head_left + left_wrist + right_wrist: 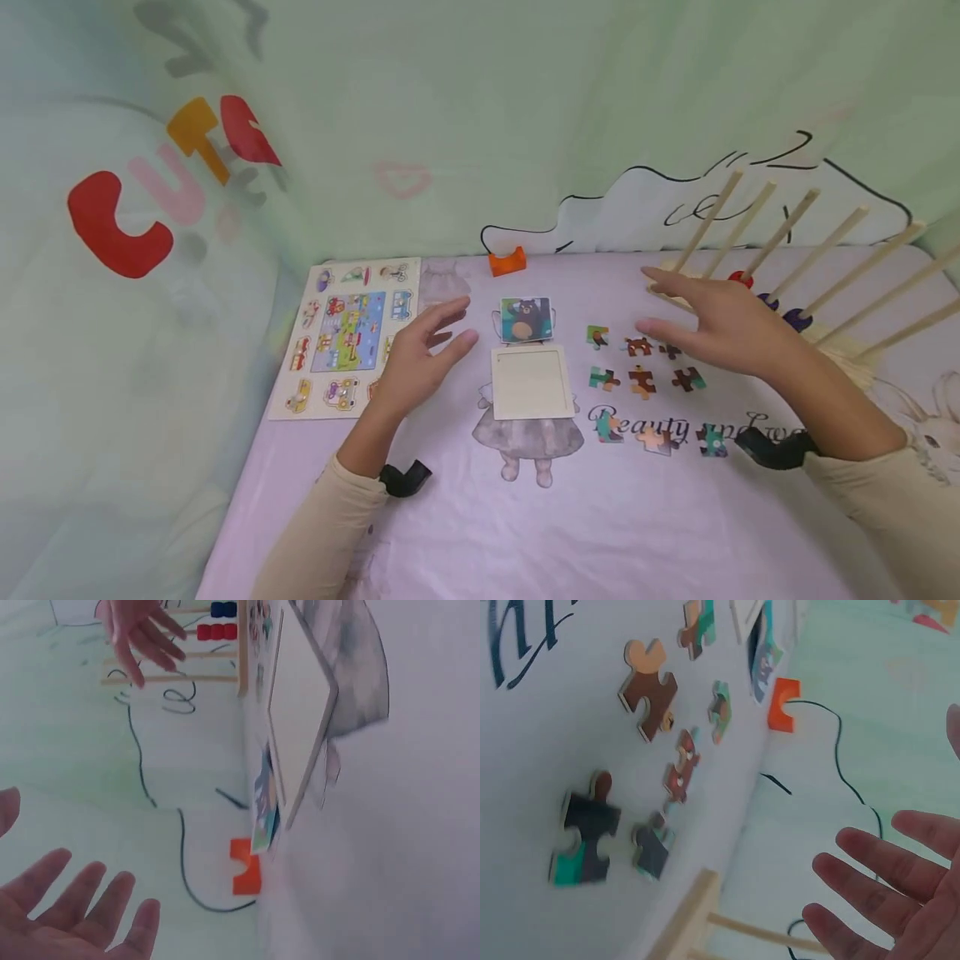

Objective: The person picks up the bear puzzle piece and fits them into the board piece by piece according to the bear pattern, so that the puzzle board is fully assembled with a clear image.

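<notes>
My left hand point(420, 358) is held above the cloth between a vehicle board and a square puzzle tray point(531, 415), its fingers loosely bent around nothing. On the other side, my right hand point(720, 325) hovers over the upper right of several loose puzzle pieces point(642, 381), fingers extended and holding nothing. The cream tray has no pieces inside its frame. Touching the tray's far edge lies a picture card point(527, 320) of a dark bear. In the right wrist view, brown, dark and green jigsaw pieces point(649, 694) lie apart on the cloth, below the spread fingers.
A wooden vehicle puzzle board point(281, 404) lies at the left. An orange notched block point(507, 262) stands by the back wall. Behind my right hand rises a wooden rack with upright rods point(795, 221) and coloured beads. Printed fabric point(480, 125) hangs along the back.
</notes>
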The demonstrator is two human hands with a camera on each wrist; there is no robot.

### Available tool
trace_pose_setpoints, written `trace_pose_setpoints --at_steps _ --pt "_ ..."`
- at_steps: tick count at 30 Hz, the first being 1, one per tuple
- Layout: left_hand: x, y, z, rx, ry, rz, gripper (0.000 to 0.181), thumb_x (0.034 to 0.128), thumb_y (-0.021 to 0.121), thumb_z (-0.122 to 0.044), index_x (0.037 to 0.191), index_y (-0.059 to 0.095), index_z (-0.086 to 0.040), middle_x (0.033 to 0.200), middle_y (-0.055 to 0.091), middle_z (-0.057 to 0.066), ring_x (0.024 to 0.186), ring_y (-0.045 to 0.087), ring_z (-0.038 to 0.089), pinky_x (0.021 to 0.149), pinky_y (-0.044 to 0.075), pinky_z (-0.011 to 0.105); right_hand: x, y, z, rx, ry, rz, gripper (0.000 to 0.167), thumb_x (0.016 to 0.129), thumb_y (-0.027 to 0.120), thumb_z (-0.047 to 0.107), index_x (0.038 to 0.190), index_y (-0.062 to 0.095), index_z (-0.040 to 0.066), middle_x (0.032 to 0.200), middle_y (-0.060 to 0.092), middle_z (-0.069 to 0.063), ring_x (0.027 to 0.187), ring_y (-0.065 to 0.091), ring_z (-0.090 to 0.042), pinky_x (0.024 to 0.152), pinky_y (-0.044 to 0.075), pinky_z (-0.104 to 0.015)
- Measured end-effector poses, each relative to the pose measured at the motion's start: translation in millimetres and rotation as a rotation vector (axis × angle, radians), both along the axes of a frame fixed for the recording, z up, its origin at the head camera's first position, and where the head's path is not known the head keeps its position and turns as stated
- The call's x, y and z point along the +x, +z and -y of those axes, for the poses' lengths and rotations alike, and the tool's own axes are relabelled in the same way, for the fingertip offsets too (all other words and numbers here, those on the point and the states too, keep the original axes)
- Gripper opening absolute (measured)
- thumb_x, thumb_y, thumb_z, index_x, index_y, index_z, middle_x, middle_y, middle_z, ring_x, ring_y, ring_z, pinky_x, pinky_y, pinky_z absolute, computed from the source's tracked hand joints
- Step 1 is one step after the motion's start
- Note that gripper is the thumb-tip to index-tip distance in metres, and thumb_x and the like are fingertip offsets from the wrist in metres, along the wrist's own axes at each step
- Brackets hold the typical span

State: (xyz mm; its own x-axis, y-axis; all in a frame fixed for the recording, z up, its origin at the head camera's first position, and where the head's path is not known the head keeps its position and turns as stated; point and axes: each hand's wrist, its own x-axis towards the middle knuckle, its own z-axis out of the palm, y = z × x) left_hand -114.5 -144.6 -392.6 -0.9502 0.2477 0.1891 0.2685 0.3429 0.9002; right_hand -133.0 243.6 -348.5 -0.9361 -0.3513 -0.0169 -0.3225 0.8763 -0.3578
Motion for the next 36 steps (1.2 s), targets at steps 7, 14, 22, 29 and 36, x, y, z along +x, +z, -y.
trace_pose_setpoints --at_steps 7,14,22,29,36 --pt "-7.6 -16.4 -18.0 0.114 0.006 0.175 0.046 0.0965 0.071 -0.032 0.139 0.061 -0.016 0.144 0.06 0.003 0.135 0.057 0.022 0.111 0.046 0.043 -24.4 -22.2 21.3 0.016 0.055 0.031 0.069 0.095 0.061 0.058 0.147 0.054 0.012 0.128 0.069 -0.019 0.116 0.065 -0.04 0.088 0.055 -0.058" --pt "-15.9 -38.7 -22.4 0.133 0.018 0.245 0.053 0.0936 0.074 -0.034 0.139 0.06 -0.012 0.144 0.06 0.009 0.135 0.056 0.023 0.112 0.045 0.043 -41.4 -39.7 32.5 0.018 0.093 0.077 0.055 0.096 0.064 0.051 0.13 0.068 0.008 0.115 0.074 -0.015 0.103 0.068 -0.032 0.082 0.057 -0.049" --pt "-19.0 -58.4 -21.8 0.036 0.046 0.22 0.047 0.0903 0.077 -0.035 0.132 0.068 -0.016 0.135 0.065 -0.005 0.133 0.056 0.018 0.114 0.042 0.042 -51.4 -49.8 37.6 0.025 0.073 0.149 0.054 0.094 0.066 0.054 0.119 0.074 0.007 0.119 0.072 -0.018 0.102 0.066 -0.03 0.086 0.056 -0.051" --pt "-21.8 -74.2 -20.1 -0.092 0.009 0.133 0.041 0.0866 0.081 -0.037 0.124 0.072 -0.023 0.128 0.068 -0.011 0.13 0.057 0.012 0.113 0.043 0.038 -60.6 -60.7 37.9 0.033 0.103 0.158 0.052 0.093 0.068 0.052 0.115 0.075 0.006 0.112 0.073 -0.015 0.096 0.066 -0.027 0.085 0.056 -0.05" --pt "-22.8 -78.7 -19.2 -0.225 -0.055 0.014 0.045 0.084 0.083 -0.039 0.124 0.073 -0.021 0.132 0.068 -0.007 0.13 0.055 0.017 0.114 0.039 0.042 -65.7 -65.9 36.7 0.058 0.103 0.17 0.048 0.092 0.07 0.052 0.112 0.076 0.01 0.106 0.072 -0.011 0.093 0.063 -0.025 0.083 0.055 -0.047"
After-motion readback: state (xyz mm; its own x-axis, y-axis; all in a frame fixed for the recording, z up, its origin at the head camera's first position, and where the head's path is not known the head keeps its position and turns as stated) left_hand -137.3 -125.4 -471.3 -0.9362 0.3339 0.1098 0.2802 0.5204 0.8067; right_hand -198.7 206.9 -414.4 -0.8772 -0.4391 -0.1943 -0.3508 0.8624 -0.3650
